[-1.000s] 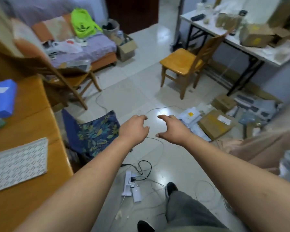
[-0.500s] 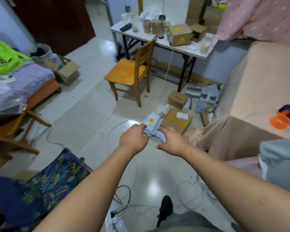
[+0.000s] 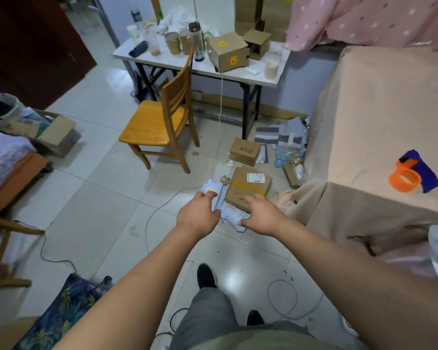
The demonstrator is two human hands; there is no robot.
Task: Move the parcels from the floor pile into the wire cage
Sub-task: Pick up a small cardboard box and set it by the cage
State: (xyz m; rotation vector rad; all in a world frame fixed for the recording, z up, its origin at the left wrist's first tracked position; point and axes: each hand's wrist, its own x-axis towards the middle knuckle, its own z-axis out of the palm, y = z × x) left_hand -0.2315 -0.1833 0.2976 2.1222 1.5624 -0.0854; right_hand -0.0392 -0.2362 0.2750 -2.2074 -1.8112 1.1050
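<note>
The floor pile lies between a chair and a bed: a flat brown cardboard parcel (image 3: pixel 250 184) with a white label, white plastic mailers (image 3: pixel 232 215) beside and under it, and a small brown box (image 3: pixel 245 151) further back. Both my arms reach out toward the pile. My left hand (image 3: pixel 199 213) hovers in front of the white mailers with its fingers loosely curled and holds nothing. My right hand (image 3: pixel 259 214) is spread over the near edge of the flat parcel, also holding nothing. Whether either hand touches a parcel I cannot tell. No wire cage is in view.
A wooden chair (image 3: pixel 159 122) stands left of the pile, with a cluttered white table (image 3: pixel 263 77) behind it. A bed with a beige cover (image 3: pixel 377 122) borders the pile on the right. Cables (image 3: pixel 283 299) trail over the tiles near my feet. An open carton (image 3: pixel 58 132) sits far left.
The view has swung right and moved closer to the pile. Both hands have moved from over bare floor to over the mailers and the flat parcel.
</note>
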